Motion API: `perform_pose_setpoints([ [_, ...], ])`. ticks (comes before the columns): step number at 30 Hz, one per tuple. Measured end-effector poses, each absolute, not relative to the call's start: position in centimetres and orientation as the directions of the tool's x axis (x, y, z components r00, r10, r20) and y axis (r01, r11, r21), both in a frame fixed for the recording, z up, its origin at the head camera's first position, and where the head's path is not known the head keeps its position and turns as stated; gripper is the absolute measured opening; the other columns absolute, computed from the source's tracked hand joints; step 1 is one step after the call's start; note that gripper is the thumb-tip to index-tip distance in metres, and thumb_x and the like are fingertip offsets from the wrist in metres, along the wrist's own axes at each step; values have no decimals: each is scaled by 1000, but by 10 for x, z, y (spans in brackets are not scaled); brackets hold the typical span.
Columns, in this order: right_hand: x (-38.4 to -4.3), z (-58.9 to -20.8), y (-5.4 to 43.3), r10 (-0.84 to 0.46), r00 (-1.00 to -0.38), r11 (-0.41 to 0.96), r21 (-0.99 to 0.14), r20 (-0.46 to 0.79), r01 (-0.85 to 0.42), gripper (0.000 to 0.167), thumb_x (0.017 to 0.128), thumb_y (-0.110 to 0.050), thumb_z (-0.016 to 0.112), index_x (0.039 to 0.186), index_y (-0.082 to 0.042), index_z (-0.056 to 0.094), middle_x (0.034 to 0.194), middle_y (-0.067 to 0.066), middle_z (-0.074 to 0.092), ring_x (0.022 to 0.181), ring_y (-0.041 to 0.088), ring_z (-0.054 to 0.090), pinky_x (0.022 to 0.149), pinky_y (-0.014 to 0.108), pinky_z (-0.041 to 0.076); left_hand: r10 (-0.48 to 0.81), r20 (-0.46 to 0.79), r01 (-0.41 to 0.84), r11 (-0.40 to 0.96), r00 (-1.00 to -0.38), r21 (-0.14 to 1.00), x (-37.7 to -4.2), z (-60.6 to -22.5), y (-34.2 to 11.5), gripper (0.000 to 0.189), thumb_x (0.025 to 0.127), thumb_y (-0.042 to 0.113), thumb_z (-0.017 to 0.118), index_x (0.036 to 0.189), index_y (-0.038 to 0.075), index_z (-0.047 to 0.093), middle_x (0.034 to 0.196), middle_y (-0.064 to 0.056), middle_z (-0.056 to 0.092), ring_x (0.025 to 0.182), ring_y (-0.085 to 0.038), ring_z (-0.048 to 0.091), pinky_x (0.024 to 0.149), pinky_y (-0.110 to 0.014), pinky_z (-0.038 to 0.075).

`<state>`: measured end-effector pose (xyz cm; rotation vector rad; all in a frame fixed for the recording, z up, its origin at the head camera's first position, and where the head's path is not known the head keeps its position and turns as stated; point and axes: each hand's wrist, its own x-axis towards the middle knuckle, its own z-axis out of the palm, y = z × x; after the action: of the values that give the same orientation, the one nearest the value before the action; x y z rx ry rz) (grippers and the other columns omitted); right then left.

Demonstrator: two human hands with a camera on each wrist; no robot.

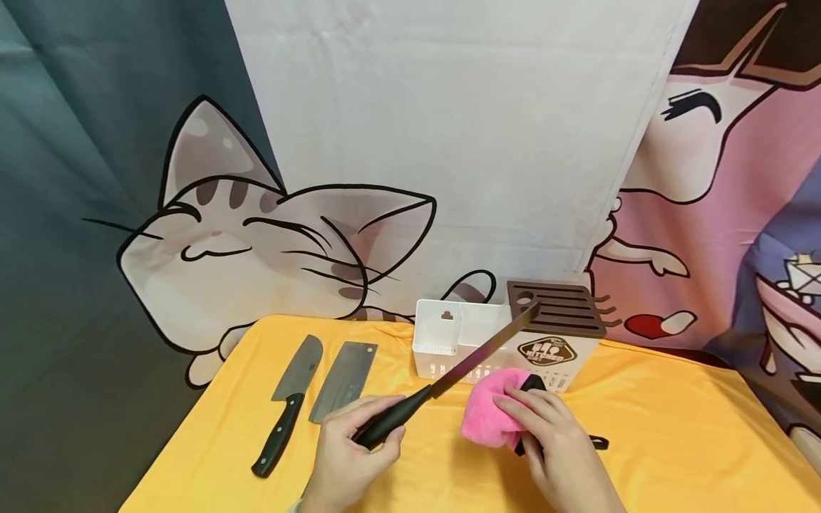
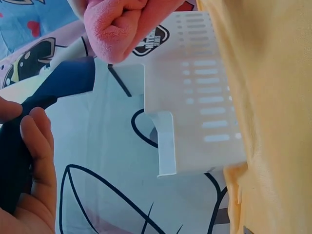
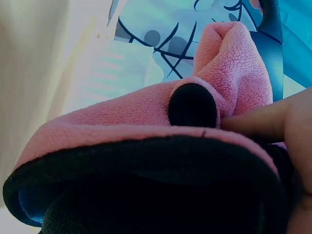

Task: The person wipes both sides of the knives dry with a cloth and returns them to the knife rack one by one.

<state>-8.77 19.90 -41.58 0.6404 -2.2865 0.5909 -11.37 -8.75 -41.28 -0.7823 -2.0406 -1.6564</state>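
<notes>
My left hand point(image 1: 359, 449) grips a long narrow-bladed knife point(image 1: 481, 356) by its black handle, the blade slanting up to the right in front of the rack. In the left wrist view the thumb and fingers wrap that handle point(image 2: 14, 151). A bunched pink plush cloth point(image 1: 489, 410) with black edging is pinched in my right hand point(image 1: 564, 445), right of the blade and just apart from it in the head view. The right wrist view shows the cloth point(image 3: 234, 68) folded, a dark opening below; fingers beneath it are hidden.
A white knife rack point(image 1: 436, 328) with a brown slotted top point(image 1: 564, 308) and side hooks stands at the back of the yellow-covered table point(image 1: 673, 427). On the left lie a black-handled kitchen knife point(image 1: 288, 413) and a cleaver point(image 1: 346, 377), its handle hidden. A printed curtain point(image 1: 449, 142) hangs behind.
</notes>
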Motion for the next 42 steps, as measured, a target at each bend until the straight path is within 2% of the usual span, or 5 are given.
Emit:
perform_pose_setpoints([
  [13,-89,-415,201,-259,-660,778,-253,705,-575,58,68,13,70,118,-15,74,122,6,68,108,26,58,110,12,24,93,675,680,174,-732,712,-138,-375,-99,32,80,-2,82,111,5,76,108,-7,72,92,-20,69,76,-26,57],
  [19,-88,-415,201,-263,-660,774,-255,703,-580,58,69,14,70,119,-15,73,123,6,68,109,26,58,110,12,24,80,667,671,145,-740,727,-158,-340,-100,29,80,2,84,108,4,76,103,-8,74,82,-17,71,66,-26,58],
  [28,-89,-416,200,-267,-642,765,-247,719,-594,55,69,13,69,117,-14,74,122,7,68,108,27,58,111,14,24,176,654,675,118,-736,728,-193,-296,-82,26,79,8,86,103,5,76,94,-7,74,72,-18,71,60,-30,58],
  [37,-89,-417,199,-271,-659,773,-250,701,-584,56,70,11,71,119,-15,73,124,7,68,108,27,58,112,13,23,327,664,740,269,-673,617,-220,-268,-66,22,82,18,86,101,11,77,83,1,72,49,-10,56,43,-28,47],
  [42,-89,-418,199,-269,-665,774,-254,697,-580,57,69,12,71,119,-16,73,123,7,68,108,27,58,110,11,23,417,669,788,298,-615,538,-230,-261,-55,20,82,15,85,99,9,77,83,4,71,53,-7,56,47,-26,47],
])
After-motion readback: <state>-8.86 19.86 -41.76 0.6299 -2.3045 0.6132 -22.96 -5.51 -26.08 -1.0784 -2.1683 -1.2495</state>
